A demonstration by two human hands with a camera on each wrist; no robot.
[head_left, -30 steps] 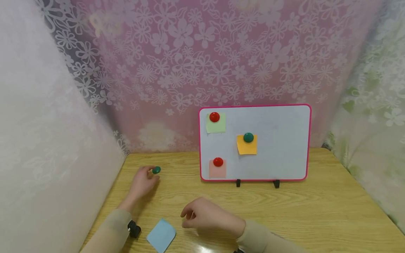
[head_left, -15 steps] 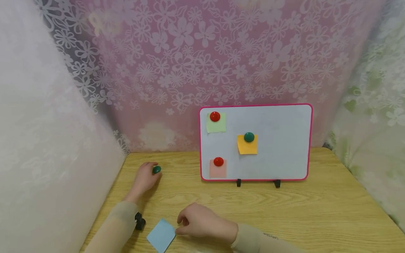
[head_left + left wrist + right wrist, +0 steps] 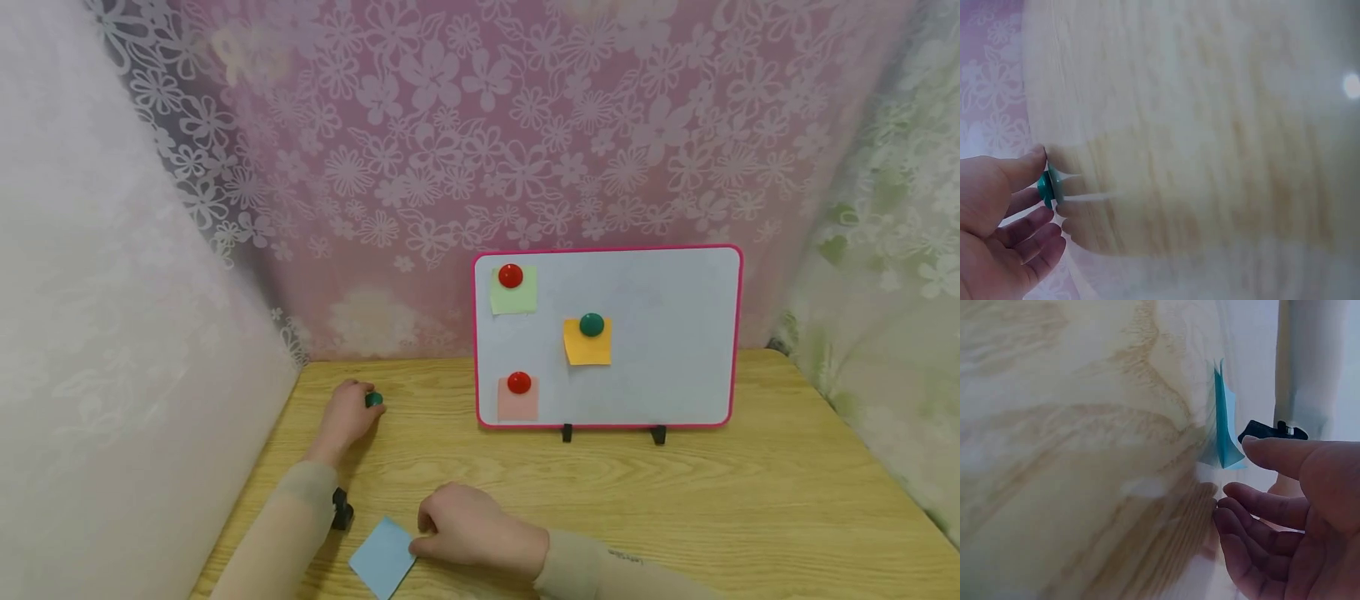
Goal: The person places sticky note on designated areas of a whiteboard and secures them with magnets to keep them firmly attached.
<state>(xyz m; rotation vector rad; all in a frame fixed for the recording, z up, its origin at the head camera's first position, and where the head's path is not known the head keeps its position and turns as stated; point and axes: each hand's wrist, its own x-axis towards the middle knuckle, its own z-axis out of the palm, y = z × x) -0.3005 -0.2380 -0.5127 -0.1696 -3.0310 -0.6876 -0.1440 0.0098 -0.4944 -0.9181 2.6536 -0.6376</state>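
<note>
A round green magnet (image 3: 374, 400) lies on the wooden table at the left. My left hand (image 3: 349, 414) reaches it, thumb and index finger around its sides; in the left wrist view the magnet (image 3: 1045, 187) stands between them against the tabletop. Nearer the front lies a blue sticky note (image 3: 383, 557), turned cornerwise. Beside its right corner is my right hand (image 3: 472, 523), fingers loosely bent. The right wrist view shows the thumb close to the lifted edge of the blue note (image 3: 1227, 425), with a gap between thumb and index finger; whether the thumb touches the paper I cannot tell.
A pink-framed whiteboard (image 3: 667, 333) stands on black feet at the back. It carries a green note (image 3: 522, 300) and a pink note (image 3: 517, 408) under red magnets, and an orange note (image 3: 588, 350) under a green magnet. Floral curtains surround the table (image 3: 712, 500).
My left hand has moved slightly forward and its fingers have closed in around the green magnet. My right hand has shifted left and down to the blue note's corner.
</note>
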